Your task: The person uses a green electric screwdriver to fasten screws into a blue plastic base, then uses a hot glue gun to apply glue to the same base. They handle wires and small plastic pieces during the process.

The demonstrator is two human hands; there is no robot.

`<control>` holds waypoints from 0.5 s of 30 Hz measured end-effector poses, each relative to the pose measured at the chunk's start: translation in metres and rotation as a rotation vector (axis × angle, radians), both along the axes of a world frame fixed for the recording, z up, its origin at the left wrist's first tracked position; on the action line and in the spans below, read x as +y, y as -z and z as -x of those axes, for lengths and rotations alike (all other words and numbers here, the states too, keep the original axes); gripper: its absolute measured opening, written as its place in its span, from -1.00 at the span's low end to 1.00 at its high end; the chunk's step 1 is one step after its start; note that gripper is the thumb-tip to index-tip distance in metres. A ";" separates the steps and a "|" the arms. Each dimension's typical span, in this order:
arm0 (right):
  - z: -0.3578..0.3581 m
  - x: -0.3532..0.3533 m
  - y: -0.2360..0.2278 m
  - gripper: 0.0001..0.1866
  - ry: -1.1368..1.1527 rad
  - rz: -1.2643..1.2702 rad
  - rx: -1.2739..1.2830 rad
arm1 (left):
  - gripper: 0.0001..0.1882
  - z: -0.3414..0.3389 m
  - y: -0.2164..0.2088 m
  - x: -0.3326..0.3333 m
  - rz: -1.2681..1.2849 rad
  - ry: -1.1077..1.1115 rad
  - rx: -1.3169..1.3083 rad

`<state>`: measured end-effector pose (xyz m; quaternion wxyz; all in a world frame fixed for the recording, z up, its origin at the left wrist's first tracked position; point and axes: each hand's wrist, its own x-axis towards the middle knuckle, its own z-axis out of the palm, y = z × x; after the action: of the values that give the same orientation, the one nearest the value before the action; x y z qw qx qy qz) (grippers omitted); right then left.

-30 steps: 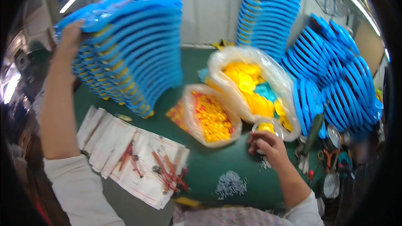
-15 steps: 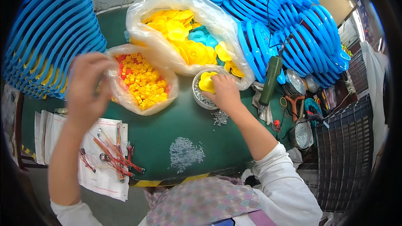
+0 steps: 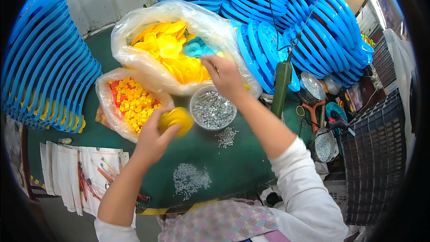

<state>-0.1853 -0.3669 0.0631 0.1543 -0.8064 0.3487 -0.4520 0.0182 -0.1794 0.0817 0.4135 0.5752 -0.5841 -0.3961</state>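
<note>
While the left hand is closed around a yellow plastic disc just above the green table, beside the round bowl of screws, the right hand reaches with loosely bent fingers, holding nothing visible, into the big clear bag of yellow parts.

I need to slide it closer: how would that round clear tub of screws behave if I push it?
The clear tub looks nearly full of metal screws, so it is probably heavy for its size. Low and wide, it seems likelier to slide on the green table than tip. A jerk might spill some, like the loose screws beside it.
</note>
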 end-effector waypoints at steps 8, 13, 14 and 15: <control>-0.004 -0.125 -0.004 -0.76 0.113 0.344 0.997 | -0.50 -0.065 0.062 0.154 -0.352 0.015 -0.452; 0.020 -0.076 -0.031 -0.87 0.083 0.657 0.643 | -0.50 -0.055 0.072 0.185 -0.420 -0.336 -0.159; 0.022 -0.050 -0.034 -0.92 0.098 0.723 0.468 | -0.51 -0.056 0.076 0.193 -0.375 -0.365 -0.177; 0.034 -0.022 -0.038 -0.89 0.075 0.740 0.408 | -0.50 -0.049 0.060 0.188 -0.466 -0.360 -0.172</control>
<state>-0.2193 -0.3887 0.1015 -0.2342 -0.8671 0.2155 -0.3832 0.0670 0.0087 0.0218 0.2829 0.7804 -0.3990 -0.3895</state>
